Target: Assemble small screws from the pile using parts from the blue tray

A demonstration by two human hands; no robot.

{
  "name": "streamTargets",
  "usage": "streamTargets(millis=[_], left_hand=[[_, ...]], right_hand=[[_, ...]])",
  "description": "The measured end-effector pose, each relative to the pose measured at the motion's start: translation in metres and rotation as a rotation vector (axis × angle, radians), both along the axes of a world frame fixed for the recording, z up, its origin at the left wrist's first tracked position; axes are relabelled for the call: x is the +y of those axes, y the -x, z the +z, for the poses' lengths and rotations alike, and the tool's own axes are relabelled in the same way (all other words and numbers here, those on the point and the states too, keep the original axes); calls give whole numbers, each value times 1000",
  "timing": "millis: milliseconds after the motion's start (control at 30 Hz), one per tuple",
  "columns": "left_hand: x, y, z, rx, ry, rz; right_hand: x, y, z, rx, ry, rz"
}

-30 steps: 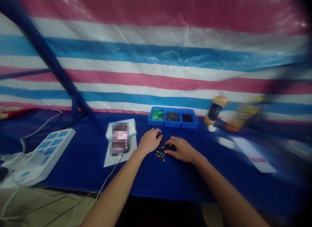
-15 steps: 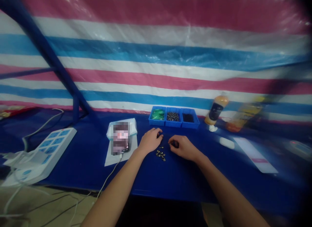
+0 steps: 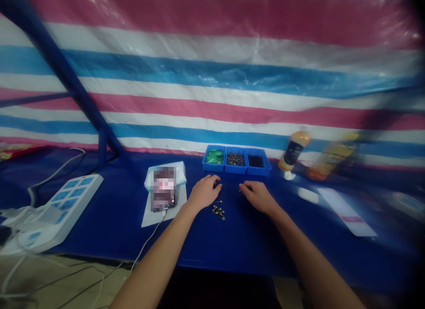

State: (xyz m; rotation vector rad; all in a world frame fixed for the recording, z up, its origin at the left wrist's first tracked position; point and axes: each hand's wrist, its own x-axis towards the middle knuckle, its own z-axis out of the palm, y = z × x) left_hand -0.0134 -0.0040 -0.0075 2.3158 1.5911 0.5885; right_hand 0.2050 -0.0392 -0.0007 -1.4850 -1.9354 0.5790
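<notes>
My left hand (image 3: 205, 192) lies palm down on the blue table, its fingers loosely curved and a dark gap showing between thumb and fingers; nothing is visible in it. Just below and right of its thumb is a small pile of brass-coloured screw-like pieces (image 3: 219, 211), with one piece lying slightly apart. My right hand (image 3: 259, 196) is to the right of the pile, thumb and fingers pinched together. A tiny speck shows at its fingertips, too small to name. Beyond the hands stand three joined blue bins: one with green packets (image 3: 215, 156), one with small metallic pieces (image 3: 235, 159), one with dark contents (image 3: 255, 161).
On the left are a white power strip (image 3: 66, 202) with cables and a phone (image 3: 163, 189) charging on a white packet and paper. To the right stand an orange drink bottle (image 3: 294, 148), a blurred second bottle (image 3: 332, 156), a white case (image 3: 308, 195) and a white card (image 3: 347, 211).
My right hand has moved a little right, away from the left hand, and its fingers have drawn closer together. My left hand and the pile stay about where they were.
</notes>
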Motion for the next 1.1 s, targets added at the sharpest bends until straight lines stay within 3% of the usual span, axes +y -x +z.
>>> streamTargets(millis=[167,233,333,567,700,900,1100], left_hand=[[0,-1,2,9,3,4],[0,-1,2,12,6,3],[0,-1,2,12,6,4],[0,-2,1,12,2,5],[0,-1,1,5,3,8],[-1,-1,2,-3,7,13],[-2,-1,4,11,15,21]], right_hand=[[9,-2,-2,449,34,-145],[11,-5,-2,535,24,-199],[8,-7,-1,340,-5,-155],[-8,18,-1,-35,-84,216],[-13,33,-5,-179,-142,343],[-14,41,-7,-330,-162,367],[-12,35,-3,-232,-178,285]])
